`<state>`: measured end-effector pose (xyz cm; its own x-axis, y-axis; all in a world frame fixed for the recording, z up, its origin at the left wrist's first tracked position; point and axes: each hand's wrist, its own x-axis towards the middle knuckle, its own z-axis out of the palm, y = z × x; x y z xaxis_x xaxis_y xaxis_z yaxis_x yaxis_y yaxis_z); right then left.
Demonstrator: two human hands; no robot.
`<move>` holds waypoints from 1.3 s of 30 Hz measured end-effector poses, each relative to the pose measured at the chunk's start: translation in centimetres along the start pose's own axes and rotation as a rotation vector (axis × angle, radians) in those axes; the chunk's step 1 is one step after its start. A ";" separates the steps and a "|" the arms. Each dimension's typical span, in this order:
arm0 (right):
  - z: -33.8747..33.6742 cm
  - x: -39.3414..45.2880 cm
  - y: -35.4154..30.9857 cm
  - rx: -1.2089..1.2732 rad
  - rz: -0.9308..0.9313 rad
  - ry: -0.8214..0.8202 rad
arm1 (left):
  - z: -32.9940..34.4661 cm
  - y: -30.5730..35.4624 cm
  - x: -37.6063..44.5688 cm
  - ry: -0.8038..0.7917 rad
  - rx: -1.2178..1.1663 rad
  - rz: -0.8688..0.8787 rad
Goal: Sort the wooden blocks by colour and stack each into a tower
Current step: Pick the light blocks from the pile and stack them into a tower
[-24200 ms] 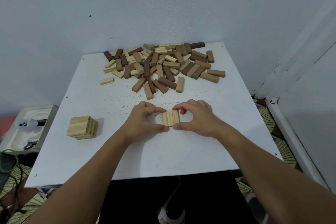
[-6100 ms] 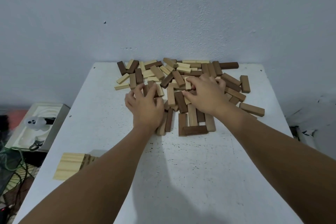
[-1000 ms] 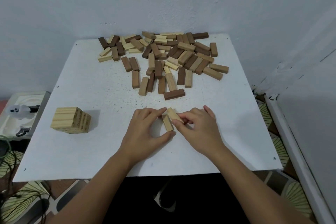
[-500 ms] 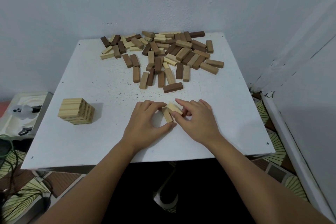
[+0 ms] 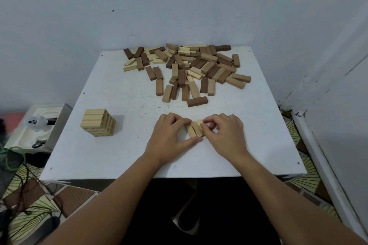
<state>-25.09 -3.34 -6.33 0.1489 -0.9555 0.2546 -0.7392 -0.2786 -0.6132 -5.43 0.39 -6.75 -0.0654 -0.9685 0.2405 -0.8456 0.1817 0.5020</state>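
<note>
Three light wooden blocks [image 5: 195, 129] lie side by side near the front middle of the white table [image 5: 123, 153]. My left hand [image 5: 169, 139] curls round their left side, thumb at the near ends. My right hand [image 5: 226, 133] pinches their right side with curled fingers. A short tower of light blocks [image 5: 98, 125] stands at the table's left. A loose pile of light, mid-brown and dark blocks [image 5: 191, 67] spreads across the far part of the table.
A grey wall rises behind the table, and another closes in on the right. To the left and lower sits a white tray [image 5: 29, 133] with a small white figure. Cables and patterned floor show at the lower left.
The light blocks between my hands were askew a second ago; now they lie straight and pressed together. Both hands have closed in on them.
</note>
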 end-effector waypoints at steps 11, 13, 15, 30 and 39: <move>-0.8 0.6 -0.2 0.066 0.073 -0.160 | -0.2 0.3 -0.2 -0.029 -0.080 -0.070; -1.5 0.8 -0.3 0.086 0.076 -0.252 | -0.3 0.4 -0.1 -0.011 -0.080 -0.035; -2.5 1.0 -0.1 0.106 0.072 -0.380 | -0.2 0.3 -0.1 0.001 -0.077 -0.005; -3.9 1.9 0.3 0.165 0.100 -0.569 | -3.2 -0.7 2.0 -0.338 -0.276 -0.219; -3.9 1.9 -0.1 0.108 0.075 -0.549 | -2.9 -0.7 2.1 -0.327 -0.323 -0.241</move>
<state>-27.30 -4.76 -2.88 0.4402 -0.8750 -0.2013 -0.6936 -0.1890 -0.6952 -3.41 -1.32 -4.18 -0.0951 -0.9826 -0.1598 -0.6537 -0.0594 0.7544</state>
